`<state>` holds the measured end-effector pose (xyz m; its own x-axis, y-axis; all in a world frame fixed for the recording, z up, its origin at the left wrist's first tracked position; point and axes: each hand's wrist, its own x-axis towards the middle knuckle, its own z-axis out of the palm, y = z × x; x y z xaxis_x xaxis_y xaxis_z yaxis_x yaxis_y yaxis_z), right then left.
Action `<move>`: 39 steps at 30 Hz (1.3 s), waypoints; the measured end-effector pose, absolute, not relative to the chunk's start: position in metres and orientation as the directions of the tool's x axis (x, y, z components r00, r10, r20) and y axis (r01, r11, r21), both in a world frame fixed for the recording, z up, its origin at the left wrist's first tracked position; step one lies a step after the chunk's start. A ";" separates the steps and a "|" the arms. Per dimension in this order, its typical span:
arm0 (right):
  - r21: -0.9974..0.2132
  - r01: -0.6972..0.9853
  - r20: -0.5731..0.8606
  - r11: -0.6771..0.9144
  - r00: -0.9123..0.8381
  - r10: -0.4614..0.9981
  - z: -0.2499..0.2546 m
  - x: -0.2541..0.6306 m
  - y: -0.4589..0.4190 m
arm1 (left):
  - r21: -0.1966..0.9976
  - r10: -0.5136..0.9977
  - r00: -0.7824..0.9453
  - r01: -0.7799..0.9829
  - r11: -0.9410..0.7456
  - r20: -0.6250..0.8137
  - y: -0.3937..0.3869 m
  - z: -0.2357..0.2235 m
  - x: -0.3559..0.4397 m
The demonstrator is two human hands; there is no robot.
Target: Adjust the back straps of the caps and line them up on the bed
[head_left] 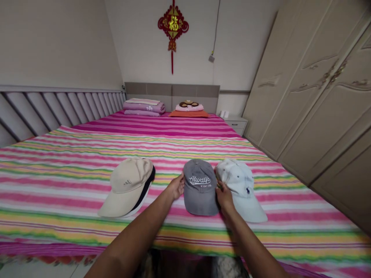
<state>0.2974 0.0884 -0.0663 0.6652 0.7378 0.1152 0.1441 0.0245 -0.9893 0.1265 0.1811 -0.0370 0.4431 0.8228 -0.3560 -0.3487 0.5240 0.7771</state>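
Note:
A grey baseball cap (199, 199) with white "Always" lettering sits on the striped bedspread (87, 227), its brim towards me. My left hand (176, 187) grips its left edge, thumb and fingers closed at the side. At the cap's right edge is my right hand (224, 196), fingers closed on it; some fingertips are hidden. Just right of that hand lies a pale blue cap (236, 181) with a small dark emblem, partly behind my hand. Farther left, a beige cap (130, 177) rests on top of a dark cap (147, 187), with a white brim showing beneath.
Folded purple bedding (143, 110) and a stack with an orange cushion (188, 114) lie by the headboard (191, 92). A slatted rail (72, 104) borders the left side. Beige wardrobes (307, 100) and a white nightstand (237, 124) stand to the right.

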 end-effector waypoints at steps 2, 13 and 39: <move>-0.968 0.248 0.149 -0.037 0.687 0.711 -0.081 0.299 0.089 | 0.786 0.836 0.402 -0.341 0.516 -0.375 0.177 -0.052 0.126; -0.805 0.570 0.303 -0.164 0.633 0.712 -0.095 0.296 0.077 | 0.875 0.919 0.299 -0.332 0.353 -0.257 0.160 -0.062 0.131; -0.230 0.970 0.740 0.077 0.123 0.662 -0.110 0.233 -0.003 | 0.798 0.922 -0.044 -0.518 0.309 -0.386 0.069 -0.086 -0.038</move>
